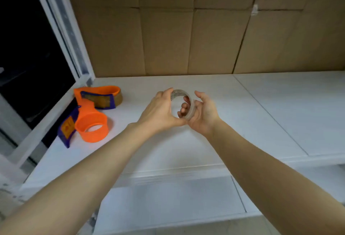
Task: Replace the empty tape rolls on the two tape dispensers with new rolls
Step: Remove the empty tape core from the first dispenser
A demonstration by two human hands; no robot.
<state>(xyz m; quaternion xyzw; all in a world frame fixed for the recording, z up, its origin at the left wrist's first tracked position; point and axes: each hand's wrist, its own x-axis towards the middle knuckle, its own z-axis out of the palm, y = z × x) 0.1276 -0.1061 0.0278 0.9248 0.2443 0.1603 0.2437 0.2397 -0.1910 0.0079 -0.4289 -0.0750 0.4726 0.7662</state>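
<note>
A clear tape roll is held upright above the white shelf, between both hands. My left hand grips its left rim with thumb and fingers. My right hand cups its right side, with fingertips poking through the hole. Two orange tape dispensers with purple handles lie at the left. The near dispenser shows a bare orange ring with no roll on it. The far dispenser carries a brown roll.
Flattened cardboard lines the back wall of the shelf. A white window frame and dark glass stand at the left. A lower shelf edge runs across below my forearms.
</note>
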